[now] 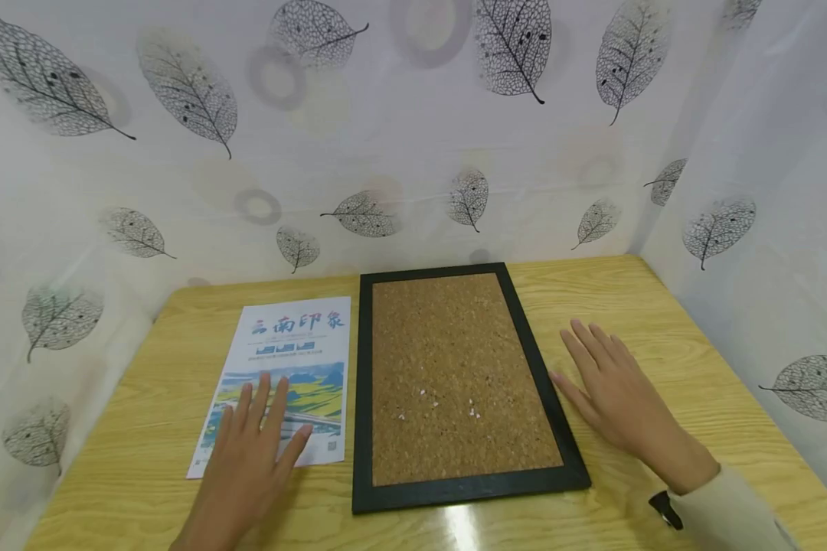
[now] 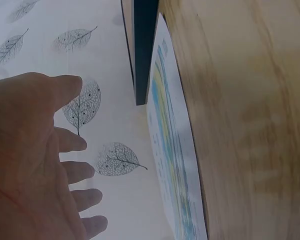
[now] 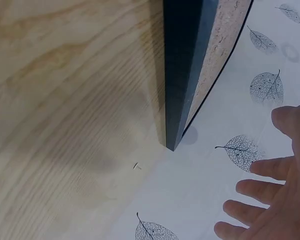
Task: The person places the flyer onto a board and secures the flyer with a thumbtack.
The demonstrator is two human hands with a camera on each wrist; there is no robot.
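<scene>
A cork board [image 1: 455, 352] in a black frame lies on the wooden table, with several tiny white pieces [image 1: 472, 412] on its lower half, too small to make out. To its left is a printed paper poster [image 1: 282, 352] with large characters at the top and a colourful landscape below. My left hand [image 1: 251, 451] is over the poster's lower part, fingers straight and spread, holding nothing. My right hand [image 1: 616, 394] is beside the board's right edge, palm down, its fingers extended and free. The left wrist view shows the left palm [image 2: 30, 160] apart from the poster.
The wooden table [image 1: 661, 329] reaches back to a white cloth [image 1: 400, 138] printed with dark leaves, which also hangs at both sides. A tiny thin object [image 3: 136, 166] lies on the wood near the board's corner. A dark band [image 1: 665, 510] shows at the right sleeve.
</scene>
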